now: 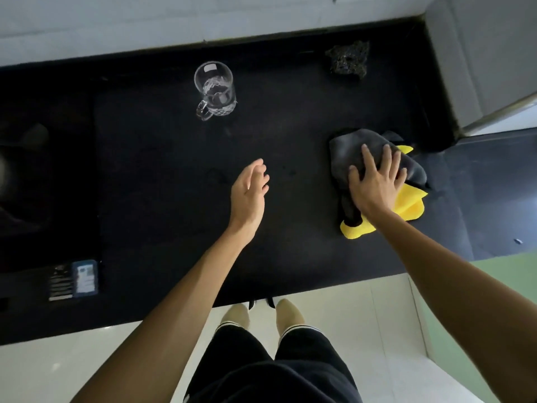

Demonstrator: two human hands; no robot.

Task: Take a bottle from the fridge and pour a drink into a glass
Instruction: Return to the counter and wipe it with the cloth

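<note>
Fingers (366, 154) of the right hand (374, 184) lie straight and spread, pressing flat on a grey-and-yellow cloth (409, 199); nothing is grasped. Fingers (260, 170) of the left hand (248, 193) are loosely curved and released over the black counter (159, 170), holding nothing. The cloth sits at 3 o'clock from the left hand, near the counter's right end. The glass (216, 91), a clear handled mug that appears to hold a little clear liquid, stands upright at 12 o'clock from the left hand, well apart from both hands. A dark mesh scrubber (347, 61) lies at 12 o'clock from the cloth. No bottle is in view. Hazards, as judged: a wide wiping stroke toward 10 o'clock could strike the glass and tip it; moisture left on the counter could let the glass slide; a damp palm could weaken the grip on a bottle.
</note>
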